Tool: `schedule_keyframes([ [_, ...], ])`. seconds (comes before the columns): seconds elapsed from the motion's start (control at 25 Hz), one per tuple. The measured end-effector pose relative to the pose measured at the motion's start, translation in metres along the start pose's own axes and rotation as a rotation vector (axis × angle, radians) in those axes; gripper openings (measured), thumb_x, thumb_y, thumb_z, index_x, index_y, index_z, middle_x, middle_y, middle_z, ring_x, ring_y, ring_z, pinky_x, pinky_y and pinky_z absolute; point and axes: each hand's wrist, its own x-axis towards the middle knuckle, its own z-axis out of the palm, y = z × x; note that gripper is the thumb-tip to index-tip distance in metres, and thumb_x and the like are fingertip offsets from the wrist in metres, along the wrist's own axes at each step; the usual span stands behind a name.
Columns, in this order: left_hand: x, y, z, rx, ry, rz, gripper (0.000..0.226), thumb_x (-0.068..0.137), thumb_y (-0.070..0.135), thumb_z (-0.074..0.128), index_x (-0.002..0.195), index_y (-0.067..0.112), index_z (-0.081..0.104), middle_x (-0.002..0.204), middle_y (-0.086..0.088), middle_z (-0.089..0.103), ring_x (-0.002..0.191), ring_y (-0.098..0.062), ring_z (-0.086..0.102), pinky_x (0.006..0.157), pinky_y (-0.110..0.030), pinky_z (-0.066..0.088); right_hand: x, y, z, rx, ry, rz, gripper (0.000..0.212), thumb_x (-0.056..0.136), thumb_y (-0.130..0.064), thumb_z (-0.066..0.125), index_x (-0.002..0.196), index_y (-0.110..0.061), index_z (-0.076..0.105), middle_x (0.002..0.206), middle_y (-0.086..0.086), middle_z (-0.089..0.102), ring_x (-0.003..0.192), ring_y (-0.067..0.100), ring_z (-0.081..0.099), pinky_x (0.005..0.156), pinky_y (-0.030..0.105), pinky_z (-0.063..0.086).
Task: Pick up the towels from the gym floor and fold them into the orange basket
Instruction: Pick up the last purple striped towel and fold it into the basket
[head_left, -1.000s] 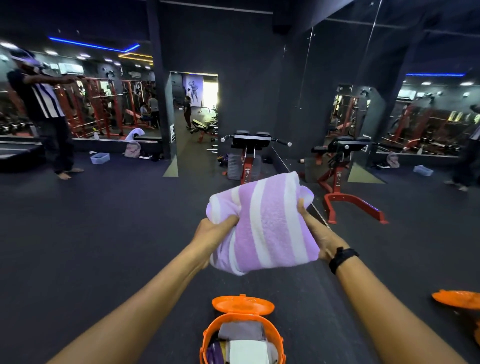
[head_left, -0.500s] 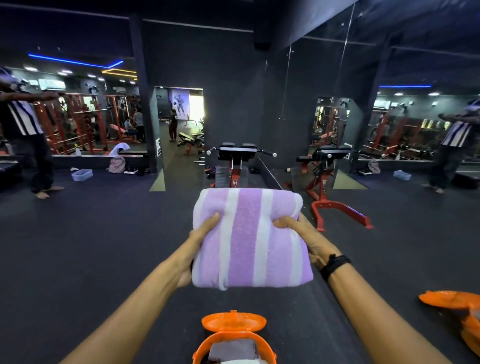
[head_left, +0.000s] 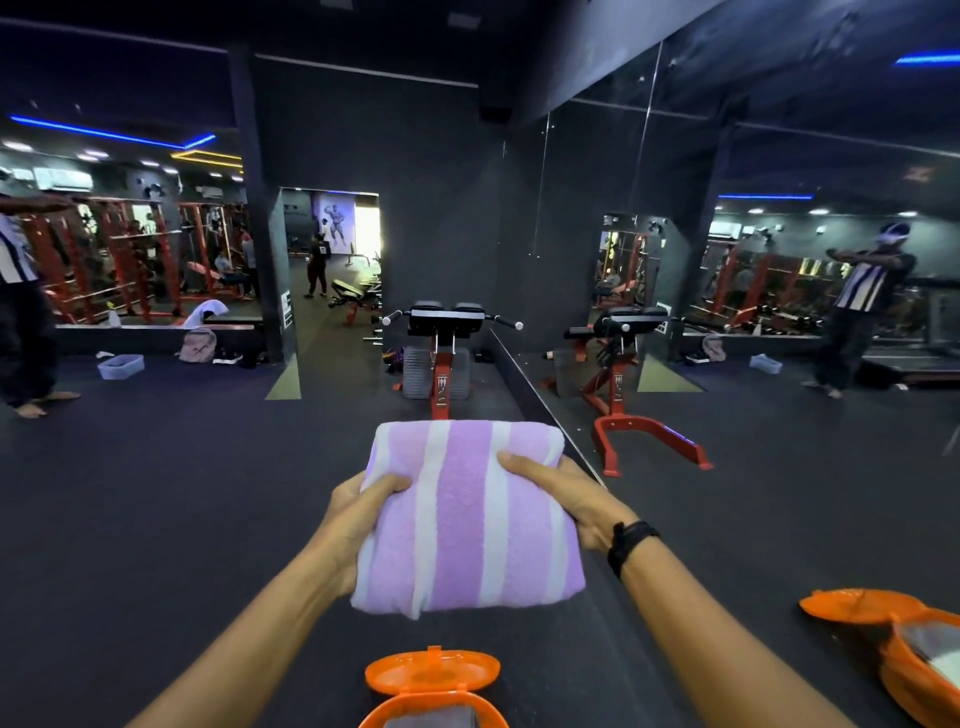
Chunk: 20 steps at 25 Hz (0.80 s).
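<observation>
A folded purple towel with white stripes (head_left: 467, 525) hangs in the air in front of me, flat and roughly square. My left hand (head_left: 358, 519) grips its left edge, thumb on top. My right hand (head_left: 558, 499) grips its right edge with the fingers laid over the top; a black band is on that wrist. Below the towel, at the bottom edge of the view, stands the orange basket (head_left: 384, 714) with its lid (head_left: 431, 670) flipped open behind it. Something grey lies inside the basket, mostly cut off.
Dark rubber floor all around. A red and black exercise bench (head_left: 441, 358) stands ahead against a mirror wall on the right, which reflects the basket (head_left: 914, 670). A person (head_left: 21, 312) stands barefoot at far left. A pale bin (head_left: 120, 366) and a bag (head_left: 198, 345) lie by the left wall.
The towel went from a bunched, tilted bundle to a flat square held level. Both hands shifted to its side edges and lowered it slightly. The view tilted up, so less of the basket shows.
</observation>
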Motion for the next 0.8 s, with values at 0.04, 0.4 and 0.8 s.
schedule_keyframes([
  [0.04, 0.003, 0.0, 0.003, 0.015, 0.006, 0.006, 0.009, 0.084, 0.013, 0.063, 0.086, 0.007, 0.057, 0.083, -0.015, 0.063, 0.073, -0.028, 0.059, 0.064, -0.034, 0.047, 0.003, 0.0, -0.002, -0.006, 0.031, -0.018, 0.046, 0.081, -0.025, 0.074, 0.122, -0.008, 0.062, 0.109, 0.011, 0.072, 0.1, 0.027, 0.069, 0.083, 0.04, 0.057],
  [0.4, 0.061, -0.016, 0.0, 0.363, 0.142, 0.14, 0.026, 0.084, 0.032, 0.066, 0.102, 0.016, 0.056, 0.1, -0.006, 0.062, 0.083, -0.018, 0.056, 0.071, -0.033, 0.046, 0.041, 0.025, -0.029, -0.054, 0.091, -0.045, 0.037, 0.085, -0.013, 0.071, 0.12, -0.002, 0.062, 0.112, 0.013, 0.07, 0.096, 0.024, 0.07, 0.068, 0.029, 0.059],
  [0.8, 0.189, -0.123, -0.076, 0.793, 0.041, 0.01, 0.033, 0.087, 0.037, 0.065, 0.112, 0.016, 0.056, 0.111, -0.005, 0.06, 0.101, -0.021, 0.059, 0.075, -0.03, 0.045, 0.166, 0.171, -0.038, -0.348, 0.305, 0.197, 0.059, 0.071, -0.027, 0.083, 0.122, -0.012, 0.058, 0.12, 0.002, 0.065, 0.108, 0.018, 0.062, 0.094, 0.036, 0.051],
])
